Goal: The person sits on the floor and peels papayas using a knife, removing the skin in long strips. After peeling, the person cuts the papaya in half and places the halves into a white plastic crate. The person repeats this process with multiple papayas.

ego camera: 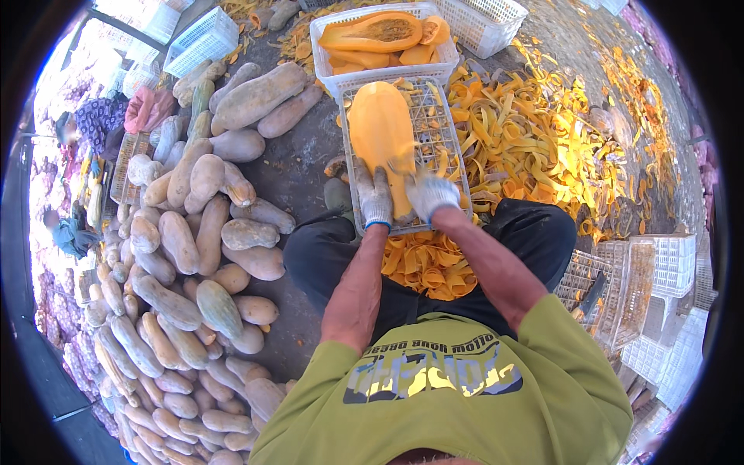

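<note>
A peeled orange butternut-type squash point(381, 116) lies lengthwise on an upturned white plastic crate point(453, 125), its thick end away from me. My left hand point(374, 195), in a grey-white knit glove with soiled fingers, grips the left side of its neck. On the right of the neck, my gloved right hand point(433, 195) is blurred by motion. It is closed around what looks like a peeler point(401, 164), whose shape is smeared. Bits of peel cling to the crate's grid. Orange peel ribbons point(430, 264) are heaped between my legs.
Beyond the crate, a white basket point(383, 75) holds cut orange squash. Many unpeeled squash point(180, 241) are piled at left. A large peel heap point(523, 133) spreads at right. Stacked crates point(671, 264) stand at far right; two people point(72, 235) point(102, 125) are at far left.
</note>
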Motion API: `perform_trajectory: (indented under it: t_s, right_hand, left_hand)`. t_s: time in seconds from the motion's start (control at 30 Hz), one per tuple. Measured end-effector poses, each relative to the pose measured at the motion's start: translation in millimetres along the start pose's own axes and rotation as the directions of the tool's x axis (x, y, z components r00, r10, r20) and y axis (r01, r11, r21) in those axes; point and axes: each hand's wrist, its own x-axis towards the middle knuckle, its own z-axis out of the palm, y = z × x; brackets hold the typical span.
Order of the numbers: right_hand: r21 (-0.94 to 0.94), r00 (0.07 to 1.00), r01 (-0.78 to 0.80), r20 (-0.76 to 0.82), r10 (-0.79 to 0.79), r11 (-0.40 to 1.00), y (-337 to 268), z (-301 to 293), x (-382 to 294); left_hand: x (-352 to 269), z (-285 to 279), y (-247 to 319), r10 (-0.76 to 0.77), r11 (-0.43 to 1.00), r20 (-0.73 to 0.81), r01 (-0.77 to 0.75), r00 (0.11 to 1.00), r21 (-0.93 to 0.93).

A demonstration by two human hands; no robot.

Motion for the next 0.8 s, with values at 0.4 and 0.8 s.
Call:
perform_trajectory:
  t_s: [0.4,0.8]
  right_hand:
    - [0.25,0.992,-0.021,-0.111,0.051,0.968,103.4,51.6,66.3]
    - [0.748,0.922,-0.113,-0.166,0.35,0.654,77.6,26.1,83.4]
  left_hand:
    - [51.5,6.7,36.0,-0.07,0.984,-0.044,0.061,0.997,-0.169]
    - [50.7,38.8,26.3,-0.079,0.935,0.249,0.158,0.965,-0.318]
